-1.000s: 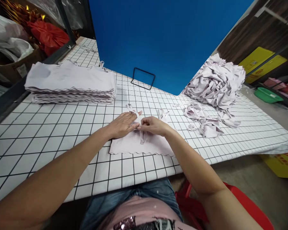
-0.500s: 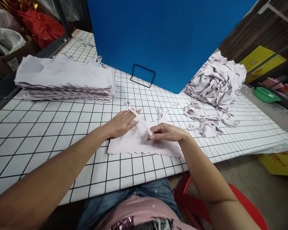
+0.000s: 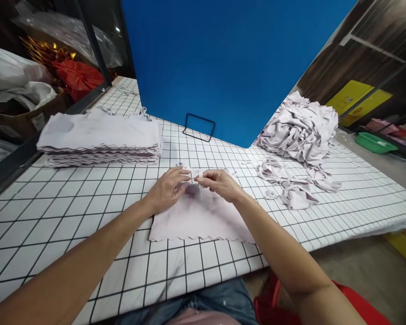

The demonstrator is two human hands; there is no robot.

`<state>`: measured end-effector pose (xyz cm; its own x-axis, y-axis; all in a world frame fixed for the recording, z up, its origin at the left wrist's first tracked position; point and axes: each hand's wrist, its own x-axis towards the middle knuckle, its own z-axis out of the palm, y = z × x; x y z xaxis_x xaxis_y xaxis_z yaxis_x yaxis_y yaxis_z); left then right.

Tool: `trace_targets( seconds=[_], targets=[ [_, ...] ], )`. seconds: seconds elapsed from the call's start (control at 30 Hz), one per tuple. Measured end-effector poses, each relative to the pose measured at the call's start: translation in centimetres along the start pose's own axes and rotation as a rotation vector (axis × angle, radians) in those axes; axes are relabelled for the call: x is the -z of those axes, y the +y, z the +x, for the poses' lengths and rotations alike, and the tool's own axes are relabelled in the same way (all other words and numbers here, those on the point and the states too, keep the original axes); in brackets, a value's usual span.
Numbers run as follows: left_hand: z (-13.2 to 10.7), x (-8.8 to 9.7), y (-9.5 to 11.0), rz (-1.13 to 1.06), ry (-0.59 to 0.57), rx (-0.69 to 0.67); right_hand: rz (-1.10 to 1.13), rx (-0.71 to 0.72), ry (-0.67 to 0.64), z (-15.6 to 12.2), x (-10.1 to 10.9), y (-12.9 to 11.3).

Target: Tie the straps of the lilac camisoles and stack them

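A pale lilac garment with a scalloped hem lies flat on the white gridded table in front of me. My left hand and my right hand meet at its far edge. Both pinch a thin strap of the garment between fingertips, the hands almost touching each other.
A neat stack of folded lilac garments sits at the left. A loose heap of the same garments lies at the right, with a few strays nearer me. A black wire frame stands by the blue backdrop. A red chair is below.
My right hand moved up from the garment's middle to its far edge. My left hand, flat before, now pinches. Both hold the strap, which is gathered short between them.
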<state>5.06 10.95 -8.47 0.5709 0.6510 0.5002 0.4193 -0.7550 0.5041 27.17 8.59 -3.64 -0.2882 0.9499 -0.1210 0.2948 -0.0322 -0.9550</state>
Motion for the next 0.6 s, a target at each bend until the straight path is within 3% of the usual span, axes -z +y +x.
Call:
trace_targets(
  seconds=[0.1,0.27,0.37,0.47,0.53,0.6],
  targets=[
    [0.0,0.2,0.7,-0.07,0.019,0.065,0.077,0.061,0.084,1.9,-1.2,0.4],
    [0.2,0.2,1.0,-0.228,0.106,0.227,0.175,0.115,0.05,2.9,-2.5,1.6],
    [0.3,0.3,0.9,-0.236,0.122,0.221,-0.006,0.182,0.143,2.4,-2.2,1.5],
    [0.5,0.4,1.1,-0.113,0.113,0.134,-0.329,0.432,0.281,1.8,-1.7,0.8],
    [0.6,0.6,1.3,-0.025,0.085,0.062,-0.477,0.584,0.188,1.6,-1.5,0.4],
    [0.6,0.7,1.5,0.026,0.056,0.023,-0.536,0.617,0.042,1.5,-1.3,0.4]
  ],
)
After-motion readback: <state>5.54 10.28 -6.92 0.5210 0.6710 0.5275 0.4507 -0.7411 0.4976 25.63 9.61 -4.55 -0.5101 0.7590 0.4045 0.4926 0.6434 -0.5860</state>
